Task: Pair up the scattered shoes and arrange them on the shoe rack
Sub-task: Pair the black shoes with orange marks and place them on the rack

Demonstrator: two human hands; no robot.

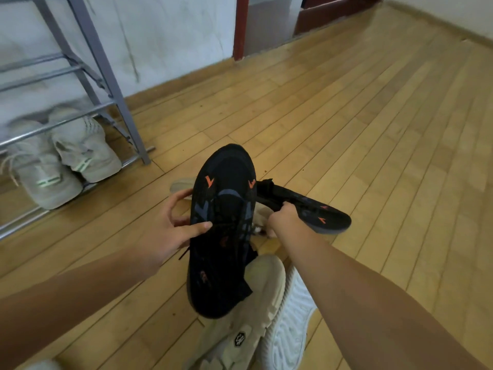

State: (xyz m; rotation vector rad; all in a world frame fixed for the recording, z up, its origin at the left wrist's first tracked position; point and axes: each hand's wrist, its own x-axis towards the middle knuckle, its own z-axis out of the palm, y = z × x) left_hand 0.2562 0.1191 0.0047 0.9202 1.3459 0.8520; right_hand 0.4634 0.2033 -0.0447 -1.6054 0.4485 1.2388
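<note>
A black sneaker with orange marks (222,209) is lifted above the floor, toe pointing away. My left hand (173,225) holds its left side, thumb on the laces and fingers curled round the edge. My right hand (282,217) grips the collar of a second, matching black sneaker (314,212), which lies on its side to the right with its toe pointing right. The grey metal shoe rack (106,68) stands at the left, with a pair of pale grey-green sneakers (66,158) side by side on its lowest level.
A cream sneaker (256,303) and a white shoe lying sole-up (290,327) lie on the wooden floor under my arms. Another beige shoe (181,185) peeks out behind the lifted black one. A white wall and a red door frame (240,28) stand beyond.
</note>
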